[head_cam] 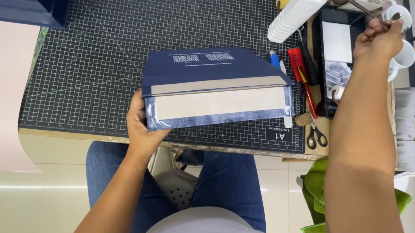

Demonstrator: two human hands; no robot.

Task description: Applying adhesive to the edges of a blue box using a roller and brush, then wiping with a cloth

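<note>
Left grip (pixel 143 125) holds navy box panel (pixel 212 86).

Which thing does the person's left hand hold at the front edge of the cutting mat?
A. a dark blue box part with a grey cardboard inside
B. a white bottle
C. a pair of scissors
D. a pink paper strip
A: the left hand grips the lower left corner of the dark blue box part, while the right hand is far off, up by the white mug.
</note>
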